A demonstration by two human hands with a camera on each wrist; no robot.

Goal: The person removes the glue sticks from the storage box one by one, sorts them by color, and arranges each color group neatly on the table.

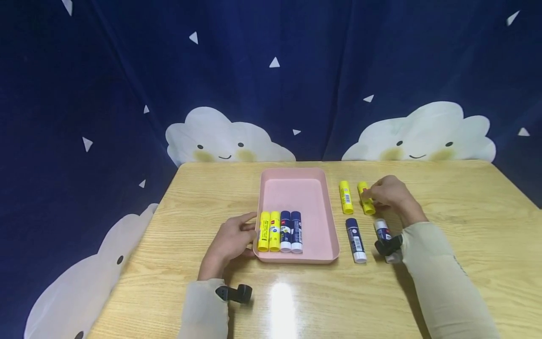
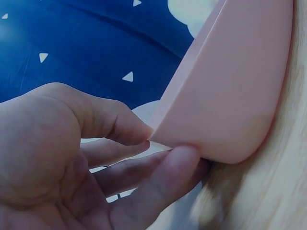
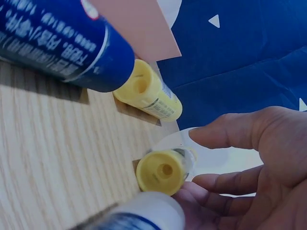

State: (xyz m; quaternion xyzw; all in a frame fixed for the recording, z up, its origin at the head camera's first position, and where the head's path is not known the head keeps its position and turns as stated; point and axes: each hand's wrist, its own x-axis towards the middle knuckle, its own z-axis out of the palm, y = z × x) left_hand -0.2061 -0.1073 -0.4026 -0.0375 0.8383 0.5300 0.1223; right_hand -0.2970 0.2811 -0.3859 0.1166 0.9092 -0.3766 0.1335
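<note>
The pink tray lies on the table, with two yellow glue sticks and two blue-and-white glue sticks side by side in its near left part. My left hand holds the tray's near left corner, fingertips at the rim and outer wall. Over on the right, my right hand is at a yellow glue stick lying on the table. In the right wrist view its fingers reach round the far end of this yellow glue stick, and the thumb tip stands a little apart from it.
Another yellow glue stick lies between the tray and my right hand. Nearer me are a blue-and-white glue stick and a second one, partly hidden under my right wrist. A dark blue curtain with clouds hangs behind the table.
</note>
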